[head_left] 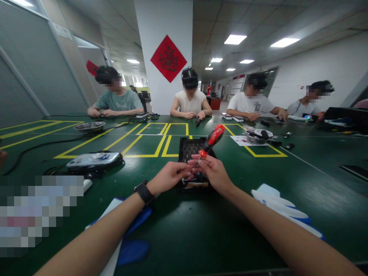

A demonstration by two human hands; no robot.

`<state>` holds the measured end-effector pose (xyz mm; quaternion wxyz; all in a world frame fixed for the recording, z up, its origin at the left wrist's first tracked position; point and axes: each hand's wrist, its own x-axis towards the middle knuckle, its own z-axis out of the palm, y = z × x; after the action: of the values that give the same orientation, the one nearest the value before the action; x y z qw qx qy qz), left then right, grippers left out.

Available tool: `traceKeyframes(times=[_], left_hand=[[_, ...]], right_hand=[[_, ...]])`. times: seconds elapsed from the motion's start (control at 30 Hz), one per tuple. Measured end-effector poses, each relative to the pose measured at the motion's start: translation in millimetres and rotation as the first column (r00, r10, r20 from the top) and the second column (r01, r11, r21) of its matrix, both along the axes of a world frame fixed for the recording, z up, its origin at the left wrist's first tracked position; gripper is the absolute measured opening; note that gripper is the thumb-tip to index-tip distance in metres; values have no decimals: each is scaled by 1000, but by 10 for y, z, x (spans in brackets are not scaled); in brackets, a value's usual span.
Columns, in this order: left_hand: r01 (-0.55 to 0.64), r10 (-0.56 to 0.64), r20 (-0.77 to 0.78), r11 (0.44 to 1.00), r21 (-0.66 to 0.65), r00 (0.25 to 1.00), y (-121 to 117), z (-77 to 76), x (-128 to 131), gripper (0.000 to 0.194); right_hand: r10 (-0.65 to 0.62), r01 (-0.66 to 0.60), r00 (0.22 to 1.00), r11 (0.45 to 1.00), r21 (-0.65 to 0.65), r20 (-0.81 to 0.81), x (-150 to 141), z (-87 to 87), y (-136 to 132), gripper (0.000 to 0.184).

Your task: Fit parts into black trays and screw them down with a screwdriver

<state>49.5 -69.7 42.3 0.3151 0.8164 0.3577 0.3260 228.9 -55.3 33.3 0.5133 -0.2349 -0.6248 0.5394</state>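
My right hand (pixel 212 170) is closed around the shaft of a red-and-black screwdriver (pixel 212 140), whose handle points up and away to the right. My left hand (pixel 169 175), with a black watch on the wrist, pinches at the screwdriver's tip where the two hands meet; what it pinches is too small to make out. Both hands hover just above the near end of a black tray (pixel 189 149) of small parts lying on the green table (pixel 184 222).
A handheld device (pixel 93 161) with cables lies at the left. White-and-blue gloves (pixel 283 209) rest at the right, and another glove (pixel 129 234) lies under my left forearm. Metal bowls (pixel 89 126) (pixel 257 136) stand farther back. Several people sit along the table's far side.
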Motion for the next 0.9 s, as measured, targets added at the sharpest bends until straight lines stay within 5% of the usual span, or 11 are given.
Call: traceKeyframes(times=[0.33,0.6,0.9], left_hand=[[-99,99,29,995,-10,995,70,-144,3,28],[14,-15,23,999,32,1000,22,-73,28,22],[-62,63,-10,995,74,998,59,-97,-51,23]], right_hand=[[-91,91,996,995,-32,-1,-15,-11,4,23],[-104,103,994,994,-32,-27,1,-24,28,23],[-8,7,999,1000,7,41,3,4,12,25]])
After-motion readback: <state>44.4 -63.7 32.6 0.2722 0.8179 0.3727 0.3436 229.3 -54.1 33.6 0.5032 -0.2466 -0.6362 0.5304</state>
